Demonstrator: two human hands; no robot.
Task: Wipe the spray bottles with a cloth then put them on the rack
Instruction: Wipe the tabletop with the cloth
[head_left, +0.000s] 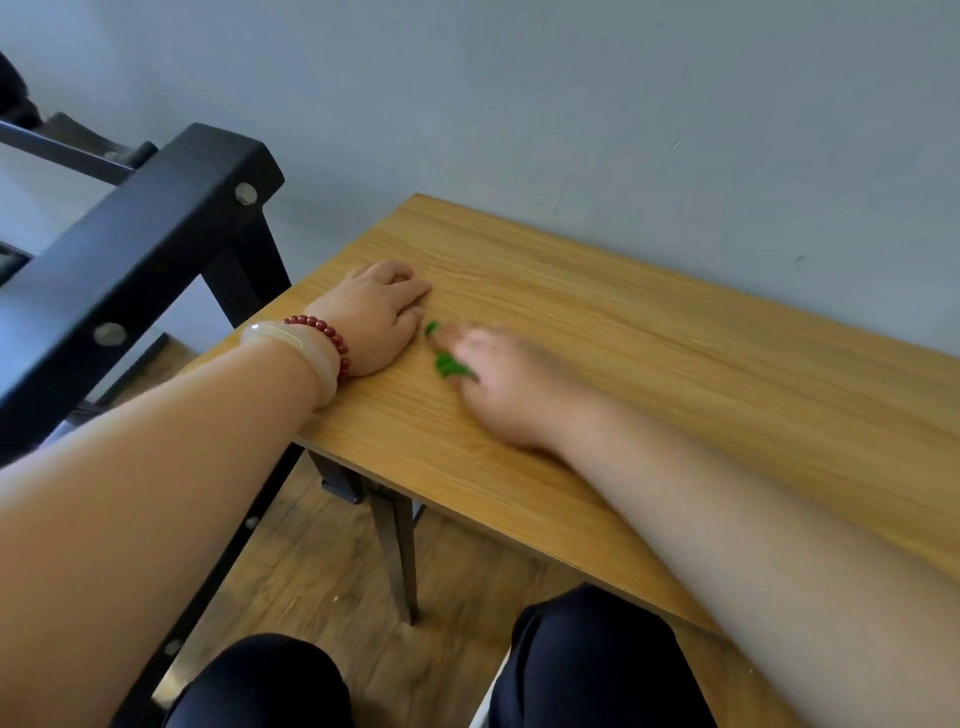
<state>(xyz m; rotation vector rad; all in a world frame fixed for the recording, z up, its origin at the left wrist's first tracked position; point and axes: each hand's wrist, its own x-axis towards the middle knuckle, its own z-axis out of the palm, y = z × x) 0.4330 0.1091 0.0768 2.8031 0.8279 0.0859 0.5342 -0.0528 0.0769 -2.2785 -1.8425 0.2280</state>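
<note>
No spray bottles showed anywhere in the view, so the task's own things came down to a small piece of bright green cloth (451, 365) and the black metal rack (156, 223) with bolted beams, which filled the upper left of the frame just beside the left end of the light wood-grain table (675, 374). The left hand (374, 317) rested palm down on the tabletop near that end, its fingers loosely bent and holding nothing, with a red bead bracelet (324, 332) and a pale smooth bangle (291, 338) on the wrist. The right hand (504, 389) lay at the centre of the frame, just beside the left, and covered most of the cloth, so that only green scraps poked out at the fingertips. That hand was blurred, and I could not tell whether its fingers pinched the cloth or merely pressed it flat against the wood. Judging from this, the wiping had either not started or was already done, since no bottle was within reach. The likeliest slip was losing the cloth: the table's front edge lay close below the hands, and a loose sweep could push the cloth over it to the floor. A bottle later carried to the rack could also knock the protruding beam.
</note>
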